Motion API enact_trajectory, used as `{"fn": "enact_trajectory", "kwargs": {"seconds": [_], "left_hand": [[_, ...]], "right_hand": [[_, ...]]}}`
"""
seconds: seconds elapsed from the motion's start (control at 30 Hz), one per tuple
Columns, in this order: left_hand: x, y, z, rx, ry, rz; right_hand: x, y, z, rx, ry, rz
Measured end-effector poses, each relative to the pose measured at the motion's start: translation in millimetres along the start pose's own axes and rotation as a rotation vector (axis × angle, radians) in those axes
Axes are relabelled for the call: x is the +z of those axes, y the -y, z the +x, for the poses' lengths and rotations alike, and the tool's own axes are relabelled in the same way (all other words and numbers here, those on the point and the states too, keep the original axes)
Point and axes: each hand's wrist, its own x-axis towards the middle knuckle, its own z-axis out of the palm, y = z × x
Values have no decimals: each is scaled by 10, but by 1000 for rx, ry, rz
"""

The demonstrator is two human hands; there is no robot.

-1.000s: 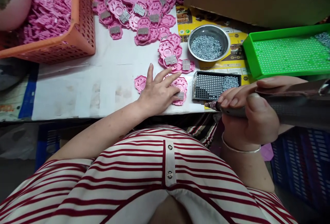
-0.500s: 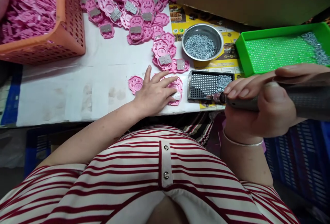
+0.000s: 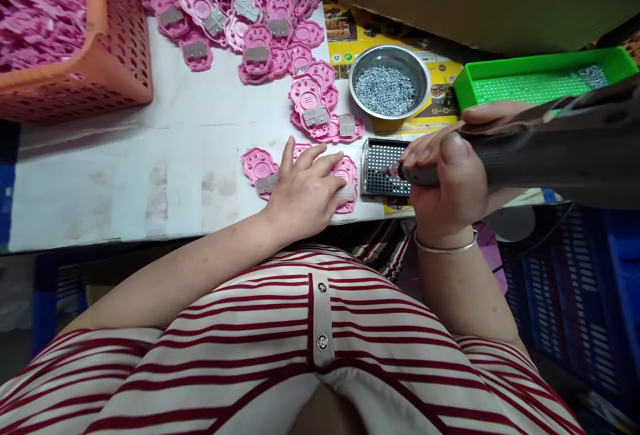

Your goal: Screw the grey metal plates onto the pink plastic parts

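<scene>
My left hand lies with its fingers spread over pink plastic parts. Under its fingertips is one pink part with a metal plate, partly hidden by the fingers. Left of the hand, another pink part shows a grey metal plate at its lower edge. My right hand is wrapped round a dark electric screwdriver. The screwdriver's tip points left, over a small black tray with a perforated plate; whether it touches cannot be made out. Hand and tool cover the tray's right side.
A steel bowl of small screws stands behind the black tray. To the right is a green tray with more screws. Pink parts are heaped at the back, beside an orange basket of pink pieces. A cardboard box stands behind.
My right hand and the screwdriver have moved left, bringing the tip further over the black tray. The left hand has stayed nearly in place. The view has shifted slightly.
</scene>
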Motion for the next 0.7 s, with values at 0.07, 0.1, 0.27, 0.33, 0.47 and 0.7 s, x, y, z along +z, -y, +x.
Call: {"fn": "enact_trajectory", "kwargs": {"seconds": [0.07,0.1,0.27,0.33,0.47,0.7], "left_hand": [[6,1,-3,6,0,5],[8,3,-4,9,1,6],[15,8,-8,13,1,-2],[17,6,-9,12,-2,-7],[23,1,-8,10,-6,-8],[42,17,-2,9,-14,-1]], "right_hand": [[29,-21,16,-98,-147,45],[39,-32,24,-126,-180,60],[57,-57,49,-164,-163,82],[62,-40,51,-170,-170,90],[67,-25,56,-107,-125,46],[71,76,12,-212,-188,104]]}}
